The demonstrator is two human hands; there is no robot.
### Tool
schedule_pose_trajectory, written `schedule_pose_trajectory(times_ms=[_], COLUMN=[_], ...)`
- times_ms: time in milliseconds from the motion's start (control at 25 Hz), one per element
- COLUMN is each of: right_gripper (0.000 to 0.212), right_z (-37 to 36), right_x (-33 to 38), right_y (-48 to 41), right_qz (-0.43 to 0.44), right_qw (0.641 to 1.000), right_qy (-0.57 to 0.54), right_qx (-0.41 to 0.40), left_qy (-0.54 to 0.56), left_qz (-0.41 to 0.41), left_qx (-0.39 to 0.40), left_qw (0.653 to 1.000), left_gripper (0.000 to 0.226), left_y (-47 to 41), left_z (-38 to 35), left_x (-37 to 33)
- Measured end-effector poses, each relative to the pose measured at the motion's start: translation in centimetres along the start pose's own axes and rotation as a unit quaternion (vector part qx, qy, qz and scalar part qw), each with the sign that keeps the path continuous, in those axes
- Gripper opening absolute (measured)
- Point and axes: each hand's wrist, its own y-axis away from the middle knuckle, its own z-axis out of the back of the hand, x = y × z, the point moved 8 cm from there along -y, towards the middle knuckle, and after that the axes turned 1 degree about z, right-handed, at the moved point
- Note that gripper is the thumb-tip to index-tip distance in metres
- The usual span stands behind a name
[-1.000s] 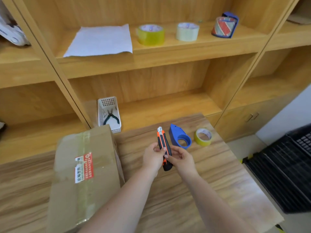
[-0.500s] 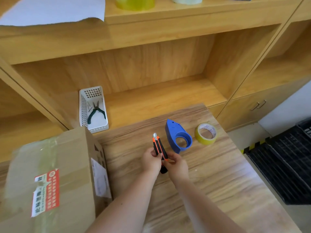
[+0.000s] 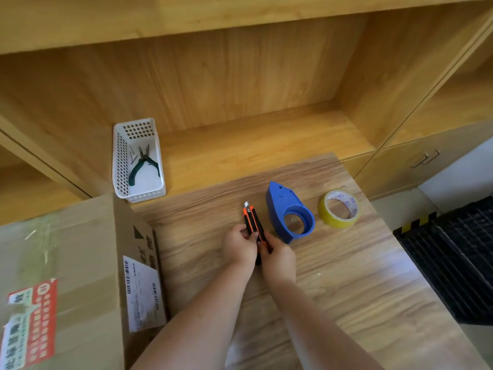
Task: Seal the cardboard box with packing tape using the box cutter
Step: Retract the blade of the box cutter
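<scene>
An orange and black box cutter point(image 3: 253, 221) is held over the wooden table point(image 3: 346, 289) by both hands, its short metal blade tip pointing away from me. My left hand point(image 3: 239, 245) grips its left side and my right hand point(image 3: 278, 259) grips its lower end. The cardboard box point(image 3: 66, 276) stands at the left, with tape along its top seam, a red and white sticker and a shipping label on its side. A blue tape dispenser point(image 3: 289, 212) lies just right of the cutter, and a yellow roll of packing tape point(image 3: 340, 208) lies beyond it.
A white perforated basket point(image 3: 125, 161) with green-handled pliers point(image 3: 144, 164) sits on the low shelf behind the box. Wooden shelving rises behind the table. A black plastic crate point(image 3: 453, 257) stands on the floor off the table's right edge.
My view has tilted down and nearer, so the upper shelf with its tape rolls has left the frame. Both hands still hold the cutter, now a little lower over the table.
</scene>
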Motion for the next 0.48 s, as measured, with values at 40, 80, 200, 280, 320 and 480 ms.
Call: schedule_pose_trajectory(times_ms=[40,80,200,280,320,480], right_gripper=[0.029,0.028,0.021,0.021,0.022,0.028], right_z=[-0.2,-0.2,-0.2,-0.2,-0.2,0.3], right_x=[0.1,0.3,1.5,1.8,1.8,2.8], right_y=[-0.1,-0.1,0.0,0.0,0.1,0.9], right_qz=[0.003,0.013,0.061,0.058,0.061,0.060], right_qw=[1.000,0.999,0.987,0.984,0.985,0.991], right_qy=[0.015,0.039,0.147,0.164,0.160,0.119], right_qx=[-0.003,-0.010,-0.033,-0.028,-0.027,-0.019], left_qy=[-0.003,-0.002,-0.013,-0.017,-0.016,0.002], left_qz=[0.000,-0.001,-0.013,-0.017,-0.017,-0.011], left_qx=[-0.001,0.001,0.007,0.011,0.015,0.031], left_qw=[1.000,1.000,1.000,1.000,1.000,0.999], left_gripper=[0.035,0.036,0.040,0.041,0.041,0.039], left_y=[0.0,0.0,0.0,0.0,-0.2,0.2], left_z=[0.1,0.1,0.0,0.0,-0.1,0.4], left_x=[0.0,0.0,-0.2,-0.2,-0.1,-0.3])
